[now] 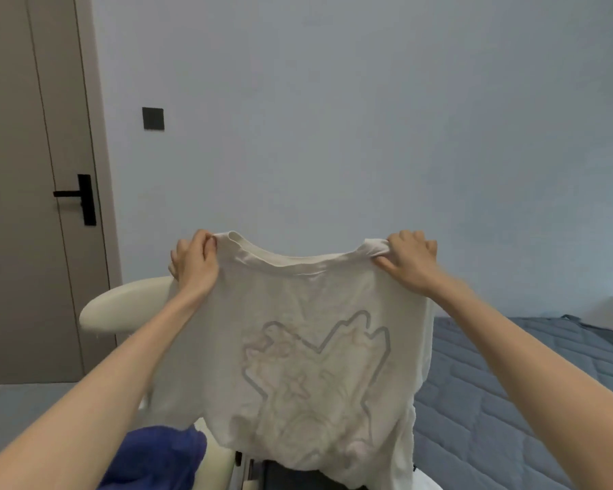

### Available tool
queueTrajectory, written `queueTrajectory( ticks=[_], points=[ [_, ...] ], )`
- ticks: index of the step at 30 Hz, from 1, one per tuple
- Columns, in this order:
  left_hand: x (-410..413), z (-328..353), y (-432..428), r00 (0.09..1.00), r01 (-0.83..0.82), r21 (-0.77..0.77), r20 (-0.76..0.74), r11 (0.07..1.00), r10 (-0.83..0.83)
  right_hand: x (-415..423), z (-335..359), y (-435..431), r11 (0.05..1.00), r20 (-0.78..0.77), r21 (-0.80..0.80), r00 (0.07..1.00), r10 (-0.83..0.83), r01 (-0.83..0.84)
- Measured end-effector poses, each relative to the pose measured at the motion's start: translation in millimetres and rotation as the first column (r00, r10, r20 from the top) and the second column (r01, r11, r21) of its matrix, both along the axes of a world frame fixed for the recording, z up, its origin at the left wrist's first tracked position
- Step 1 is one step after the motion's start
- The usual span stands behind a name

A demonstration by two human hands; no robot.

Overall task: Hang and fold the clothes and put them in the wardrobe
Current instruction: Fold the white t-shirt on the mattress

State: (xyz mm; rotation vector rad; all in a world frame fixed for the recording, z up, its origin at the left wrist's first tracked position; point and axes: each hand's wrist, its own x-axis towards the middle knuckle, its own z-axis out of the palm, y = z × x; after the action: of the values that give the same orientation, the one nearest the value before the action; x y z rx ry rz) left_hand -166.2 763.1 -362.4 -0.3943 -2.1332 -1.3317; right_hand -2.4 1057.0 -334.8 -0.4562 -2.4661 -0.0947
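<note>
gripping the white t-shirt [298, 366] shoulders, left hand [195, 261] and right hand [409, 258] hold it up.

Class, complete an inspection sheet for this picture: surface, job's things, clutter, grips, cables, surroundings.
Surface: bed with grey-blue quilt, lower right.
Job's things: white T-shirt held up spread, faint print showing; blue garment heaped lower left.
Clutter: nothing seen.
Grips: left hand and right hand each pinch a shoulder of the T-shirt beside the neckline.
Cables: nothing seen.
Surroundings: cream chair behind the T-shirt; closed door with black handle; dark wall switch; pale wall.
</note>
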Motion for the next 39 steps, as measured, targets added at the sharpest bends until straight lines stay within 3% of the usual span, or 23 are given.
queueTrajectory(
  ticks=[4, 9, 15, 22, 26, 32, 36, 39],
  points=[
    [12, 67, 3, 0.989, -0.014, 0.034, -0.144, 0.999, 0.018, 13, 65, -9, 0.998, -0.217, 0.060, 0.976, 0.006, 0.007],
    [35, 165, 11, 0.949, 0.001, 0.154, -0.312, 0.988, 0.047, 42, 159, -15, 0.977, -0.471, 0.179, 0.882, -0.015, 0.112],
    [73, 256, 15, 0.880, 0.014, 0.308, -0.456, 0.951, 0.134, 79, 238, -28, 0.943, -0.663, 0.223, 0.747, -0.039, 0.247],
    [110, 322, 17, 0.815, 0.010, 0.439, -0.524, 0.898, 0.247, 126, 306, -45, 0.907, -0.775, 0.288, 0.631, 0.033, 0.306],
    [114, 328, 28, 0.798, 0.020, 0.422, -0.553, 0.907, 0.240, 137, 313, -37, 0.896, -0.773, 0.311, 0.633, 0.044, 0.316],
    [83, 250, 71, 0.836, 0.029, 0.216, -0.540, 0.976, 0.095, 112, 240, 8, 0.950, -0.607, 0.246, 0.795, -0.002, 0.191],
    [56, 157, 104, 0.902, 0.063, 0.008, -0.429, 0.998, -0.053, 90, 148, 45, 0.973, -0.410, 0.162, 0.908, -0.087, 0.167],
    [34, 82, 124, 0.956, 0.127, -0.152, -0.245, 0.980, -0.162, 71, 70, 71, 0.986, -0.246, 0.066, 0.960, -0.134, 0.155]
  ],
)
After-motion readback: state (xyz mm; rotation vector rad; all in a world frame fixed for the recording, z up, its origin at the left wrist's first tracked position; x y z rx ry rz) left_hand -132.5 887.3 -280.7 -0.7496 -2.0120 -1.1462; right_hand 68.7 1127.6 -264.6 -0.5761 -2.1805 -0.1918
